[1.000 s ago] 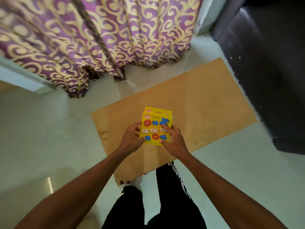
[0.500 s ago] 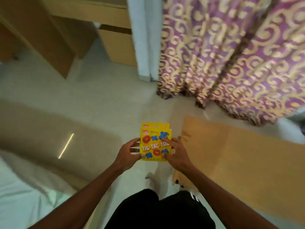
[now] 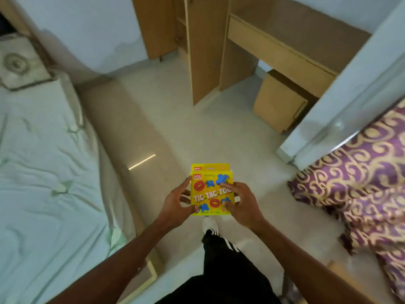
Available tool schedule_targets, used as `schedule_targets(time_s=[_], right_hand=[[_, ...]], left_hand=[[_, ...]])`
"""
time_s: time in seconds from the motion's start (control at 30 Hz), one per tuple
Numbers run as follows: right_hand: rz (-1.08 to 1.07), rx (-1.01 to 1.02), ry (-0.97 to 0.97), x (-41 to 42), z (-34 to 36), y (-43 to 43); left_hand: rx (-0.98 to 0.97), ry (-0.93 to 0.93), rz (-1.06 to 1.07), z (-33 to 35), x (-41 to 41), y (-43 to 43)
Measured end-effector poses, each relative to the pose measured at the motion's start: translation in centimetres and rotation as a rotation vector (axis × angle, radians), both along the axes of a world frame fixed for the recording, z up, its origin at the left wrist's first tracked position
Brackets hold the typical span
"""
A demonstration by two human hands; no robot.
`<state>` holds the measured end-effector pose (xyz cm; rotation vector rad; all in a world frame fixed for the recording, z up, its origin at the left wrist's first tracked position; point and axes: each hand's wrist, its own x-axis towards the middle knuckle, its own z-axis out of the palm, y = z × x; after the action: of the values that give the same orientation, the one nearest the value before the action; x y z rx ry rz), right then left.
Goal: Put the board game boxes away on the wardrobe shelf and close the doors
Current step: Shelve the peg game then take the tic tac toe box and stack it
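Head view, frame centre: left hand (image 3: 175,202) and right hand (image 3: 242,204) grip stacked yellow Tic Tac Toe boxes (image 3: 210,189) by opposite edges; open wardrobe (image 3: 203,51) at top.

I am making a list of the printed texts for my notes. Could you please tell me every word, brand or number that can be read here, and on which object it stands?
"TIC.TAC.TOE": big letters across the top box, held by the left hand and the right hand.
"Ankit": red label, top left corner of that box.
"Ankit": red label on the second box showing behind it.
Small print near both labels and along the lower edge: too blurred to read.
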<state>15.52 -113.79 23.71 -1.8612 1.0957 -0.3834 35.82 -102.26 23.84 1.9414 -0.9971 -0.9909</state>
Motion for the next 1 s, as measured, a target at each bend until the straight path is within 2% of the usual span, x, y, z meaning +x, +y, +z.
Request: schedule_targets(time_s=[0.3, 0.57, 0.8, 1.0], right_hand=[[0.206, 0.009, -0.006, 17.1, 1.0, -16.5], [0.394, -0.045, 0.019, 35.8, 1.8, -29.1], [0.432, -0.047, 0.013, 53.5, 2.2, -37.1], [0.353, -0.064, 0.002, 67.9, 3.3, -43.6]], left_hand=[[-0.007, -0.088, 0.145, -0.5, 14.3, -12.7], [-0.05, -0.06, 0.332, -0.4, 29.8, -22.5], [-0.072, 0.011, 0.389, -0.4, 47.0, -29.9], [-0.079, -0.023, 0.362, 1.6, 62.2, -37.4]])
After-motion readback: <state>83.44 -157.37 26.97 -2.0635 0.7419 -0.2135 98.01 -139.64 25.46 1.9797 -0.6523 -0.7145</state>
